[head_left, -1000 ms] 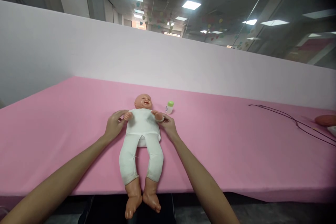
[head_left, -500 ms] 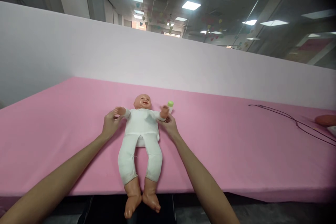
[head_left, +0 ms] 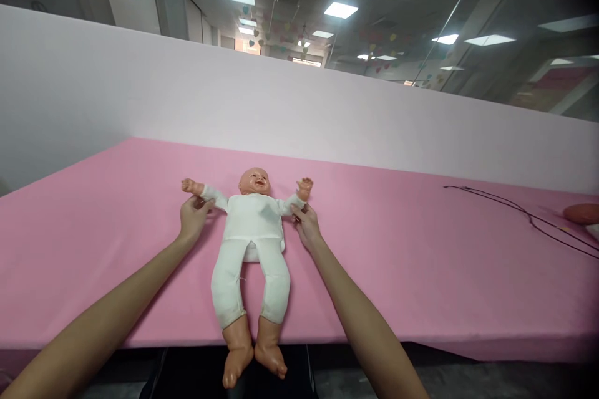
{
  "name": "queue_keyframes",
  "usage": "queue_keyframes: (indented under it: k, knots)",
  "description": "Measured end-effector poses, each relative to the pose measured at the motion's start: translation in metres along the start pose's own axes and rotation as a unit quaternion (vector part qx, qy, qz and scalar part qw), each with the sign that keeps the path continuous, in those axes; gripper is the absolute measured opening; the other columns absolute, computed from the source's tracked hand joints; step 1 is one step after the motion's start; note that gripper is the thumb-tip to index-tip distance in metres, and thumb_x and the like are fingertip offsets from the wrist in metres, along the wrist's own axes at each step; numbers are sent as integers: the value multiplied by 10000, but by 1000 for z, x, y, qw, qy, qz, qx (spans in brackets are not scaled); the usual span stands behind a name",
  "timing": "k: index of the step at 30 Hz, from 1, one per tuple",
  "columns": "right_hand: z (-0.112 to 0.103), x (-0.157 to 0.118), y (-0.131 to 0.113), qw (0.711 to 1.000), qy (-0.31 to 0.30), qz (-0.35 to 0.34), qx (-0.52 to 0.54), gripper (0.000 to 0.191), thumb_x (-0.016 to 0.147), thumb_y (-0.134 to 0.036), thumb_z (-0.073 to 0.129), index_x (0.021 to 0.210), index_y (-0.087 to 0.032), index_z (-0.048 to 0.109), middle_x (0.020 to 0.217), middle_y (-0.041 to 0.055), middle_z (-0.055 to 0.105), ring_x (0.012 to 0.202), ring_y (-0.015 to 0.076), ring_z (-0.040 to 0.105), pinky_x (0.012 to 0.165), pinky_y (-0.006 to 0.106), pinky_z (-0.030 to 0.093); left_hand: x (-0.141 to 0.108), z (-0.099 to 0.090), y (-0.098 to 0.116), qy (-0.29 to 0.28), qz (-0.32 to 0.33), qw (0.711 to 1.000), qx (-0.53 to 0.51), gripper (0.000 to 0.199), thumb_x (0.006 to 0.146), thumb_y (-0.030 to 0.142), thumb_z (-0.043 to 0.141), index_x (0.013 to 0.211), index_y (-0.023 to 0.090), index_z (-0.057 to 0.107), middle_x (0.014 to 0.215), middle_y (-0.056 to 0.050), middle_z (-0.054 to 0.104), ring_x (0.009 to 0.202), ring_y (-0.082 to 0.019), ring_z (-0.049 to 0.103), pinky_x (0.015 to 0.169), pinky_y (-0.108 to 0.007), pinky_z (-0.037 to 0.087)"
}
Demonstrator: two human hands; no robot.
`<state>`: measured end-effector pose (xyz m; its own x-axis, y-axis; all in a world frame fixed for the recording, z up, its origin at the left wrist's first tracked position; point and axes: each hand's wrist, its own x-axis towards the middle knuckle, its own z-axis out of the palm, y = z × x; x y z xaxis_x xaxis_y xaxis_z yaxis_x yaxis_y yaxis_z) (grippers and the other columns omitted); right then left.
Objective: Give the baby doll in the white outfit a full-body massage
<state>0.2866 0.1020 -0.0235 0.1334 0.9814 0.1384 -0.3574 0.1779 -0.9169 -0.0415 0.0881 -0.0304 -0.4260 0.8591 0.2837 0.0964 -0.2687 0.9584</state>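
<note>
- A doll [head_left: 255, 221] in white clothes is lying face up on the pink table [head_left: 421, 262], just left of the frame's centre, its long axis running from the head [head_left: 255, 181] near mid-frame down to the feet [head_left: 238, 366] at bottom centre, which are jutting past the near edge
- The left hand [head_left: 193, 219] is sitting left of the torso, its thumb and fingers narrowing on the sleeve [head_left: 214, 196] near the doll's wrist; how firmly it is gripping I cannot tell
- The right hand [head_left: 307, 224] is sitting right of the torso, thumb and fingers holding the other cuff [head_left: 298, 201] from below, with part of the grip hiding behind the cloth
- Each hand is serving the doll's arm on its own side, and the right one is sitting slightly nearer the torso
- Both arms of the doll are spreading away from the chest: the one at left is pointing outward and a little up the frame, while the one at right is tilting more steeply upward
- The torso is lying between the two hands, neither pressing on it
- A dark cord [head_left: 515, 204] is lying well apart, toward the frame's right edge
</note>
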Motion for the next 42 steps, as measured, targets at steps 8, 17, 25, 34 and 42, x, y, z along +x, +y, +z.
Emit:
queue_keyframes:
  k: [8, 17, 25, 34, 42]
  knots:
    - [-1, -2, -5, 1000, 20, -8, -14, 412, 619, -346, 956, 941, -228, 727, 786, -20, 679, 614, 118, 527, 574, 257, 482, -7, 3, 8, -32, 108, 991, 70, 204, 820, 326, 694, 936, 170, 756, 940, -90, 793, 873, -260, 722, 750, -361, 576]
    - [10, -16, 1, 942, -218, -120, -227, 228, 682, -170, 757, 897, -241, 783, 1202, 66, 728, 1149, 263, 658, 961, 383, 524, -16, 6, 3, -173, 358, 896, 195, 346, 951, 203, 516, 1100, 265, 822, 1221, -81, 785, 1132, -264, 699, 913, -407, 569]
    - [2, -4, 2, 996, 2, -24, -89, 426, 654, -420, 916, 963, -225, 697, 816, -10, 704, 659, 144, 585, 587, 266, 477, -1, 0, 0, -8, 14, 1000, 16, 277, 780, 389, 747, 936, 160, 734, 946, -110, 775, 830, -261, 714, 699, -353, 578]
    - [0, -3, -3, 995, 37, -34, -87, 430, 682, -438, 914, 989, -240, 688, 793, -16, 669, 609, 133, 530, 534, 272, 431, -4, 0, 5, -33, 66, 996, 59, 263, 788, 403, 743, 916, 174, 756, 952, -98, 784, 895, -276, 715, 753, -360, 579]
    - [12, -19, -1, 946, -207, -114, -220, 226, 683, -175, 774, 899, -239, 780, 1215, 56, 718, 1102, 243, 660, 910, 350, 518, -15, 3, 6, -181, 335, 902, 203, 361, 910, 213, 509, 1067, 271, 829, 1195, -86, 792, 1123, -270, 702, 933, -428, 567]
